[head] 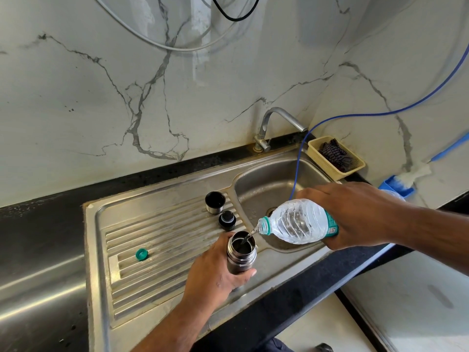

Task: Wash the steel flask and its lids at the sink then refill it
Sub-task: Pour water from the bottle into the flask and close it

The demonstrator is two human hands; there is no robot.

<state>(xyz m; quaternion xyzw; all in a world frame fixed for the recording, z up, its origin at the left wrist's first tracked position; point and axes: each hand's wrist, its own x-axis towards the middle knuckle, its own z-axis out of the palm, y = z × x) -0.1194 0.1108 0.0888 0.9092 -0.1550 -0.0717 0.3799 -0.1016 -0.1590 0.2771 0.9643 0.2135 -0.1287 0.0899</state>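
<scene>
Closest to the camera, the left hand [215,273] wraps around the round steel flask [241,252], keeping it upright on the ribbed steel draining board [152,240] so it will not tip. Far to its left lies a small green bottle cap [141,254]. Beyond the flask sit the steel cup lid [215,202] and black stopper lid [227,220], out of the way. On the right, the right hand [355,214] grips a tilted clear plastic water bottle [294,222], pouring water in. Its green label is too small to read.

Left hand [215,273] gripping open steel flask [241,255], right hand [355,214] pouring from plastic bottle [297,222]
</scene>
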